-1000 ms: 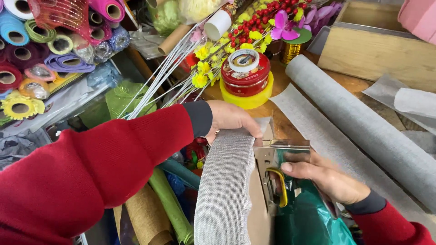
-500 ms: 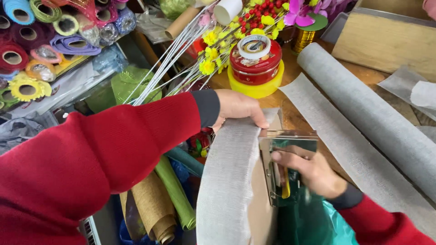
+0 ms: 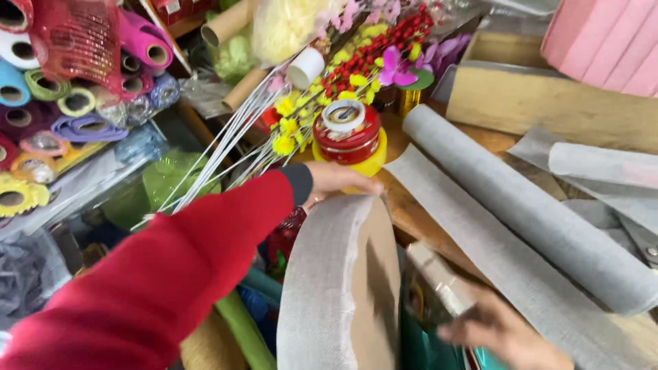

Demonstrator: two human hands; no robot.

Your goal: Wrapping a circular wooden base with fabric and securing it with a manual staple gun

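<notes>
1. Head view, the main thing: a large roll of grey burlap-like fabric stands on edge low in the middle of the picture, its rounded grey face toward the camera and its flat brown side turned right. Its winding axis runs roughly left to right, so the band of cloth curves up and away from the person.

2. Head view, left hand: it comes in from the left on a red sleeve and rests on the top far edge of the roll, fingers curled over the crest. It touches the cloth, but the view does not show whether the fingers are closed on it. This hand is nearer to the roll; the roll lies directly below and toward the person from it.

3. Head view, right hand: blurred at the bottom right, it is closed around a pale, box-like tool that slants up and left, toward the brown side of the roll. The tool's end sits just beside that side; contact cannot be made out.

4. Head view, surroundings: beyond the left hand stands a red tin on a yellow one, and to the right a long grey fabric roll lies diagonally on the wooden table, well apart from the hands. Ribbon spools fill the upper left.
</notes>
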